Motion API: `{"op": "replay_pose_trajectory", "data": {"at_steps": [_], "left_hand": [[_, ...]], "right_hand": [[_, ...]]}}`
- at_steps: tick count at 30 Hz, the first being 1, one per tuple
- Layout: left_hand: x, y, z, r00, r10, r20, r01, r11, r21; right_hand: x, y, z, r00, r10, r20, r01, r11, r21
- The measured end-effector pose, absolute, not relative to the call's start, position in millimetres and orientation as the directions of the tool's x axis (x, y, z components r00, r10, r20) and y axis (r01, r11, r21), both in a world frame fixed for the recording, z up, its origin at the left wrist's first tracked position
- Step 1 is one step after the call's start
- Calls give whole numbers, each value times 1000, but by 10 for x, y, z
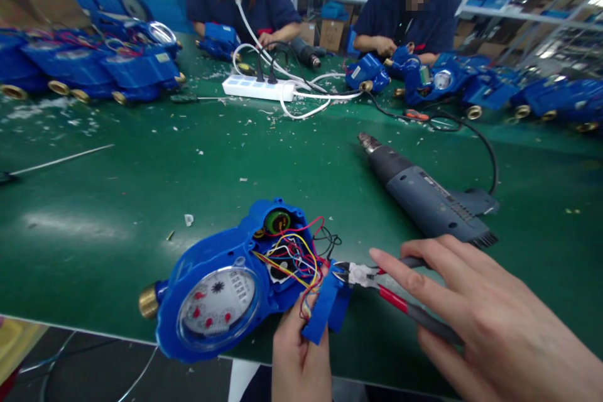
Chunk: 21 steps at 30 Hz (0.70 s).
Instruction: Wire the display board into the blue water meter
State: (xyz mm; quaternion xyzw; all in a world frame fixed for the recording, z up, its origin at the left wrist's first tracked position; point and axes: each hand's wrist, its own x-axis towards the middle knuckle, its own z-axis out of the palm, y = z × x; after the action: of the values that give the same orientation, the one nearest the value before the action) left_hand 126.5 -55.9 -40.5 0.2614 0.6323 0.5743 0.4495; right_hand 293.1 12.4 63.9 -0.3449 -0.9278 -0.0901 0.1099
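Note:
A blue water meter (217, 308) with a round clear dial lies near the front edge of the table, its wiring compartment open. Red, yellow, black and blue wires (301, 251) spill out of it, beside a green-wrapped cylindrical part (277, 221). My left hand (304, 345) grips a blue plastic piece (325, 304) at the meter's right side, wires running behind it. In my right hand (471, 308) are diagonal cutters (362, 274) with red and grey handles. Their jaws touch the top edge of the blue piece; whether they are closed on it I cannot tell.
A heat gun (424, 195) lies right of centre, its nozzle pointing away. Farther back are a white power strip (258, 87) with cables, screwdrivers and rows of blue meters (136, 72). Two people (245, 6) sit across the green table (141, 195). Scraps litter the surface.

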Motion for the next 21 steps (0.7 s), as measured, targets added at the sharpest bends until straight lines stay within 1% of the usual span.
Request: {"op": "replay_pose_trajectory", "data": {"at_steps": [4,14,18,21], "left_hand": [[1227,-559,-360,-446,853,-273,-177,215,960],[1223,-537,-299,-414,860,-298,-244,211,947],[1219,-539,-296,-394,867,-305,-243,222,944],[1204,-550,-305,-394,868,-301,-209,234,949]], "right_hand": [[2901,130,697,-758,602,252,645,751,144],[2860,199,766,-801,562,206,597,776,204],[2855,235,771,-812,558,171,583,780,228],[2826,256,771,-826,541,156,563,787,251]]}}
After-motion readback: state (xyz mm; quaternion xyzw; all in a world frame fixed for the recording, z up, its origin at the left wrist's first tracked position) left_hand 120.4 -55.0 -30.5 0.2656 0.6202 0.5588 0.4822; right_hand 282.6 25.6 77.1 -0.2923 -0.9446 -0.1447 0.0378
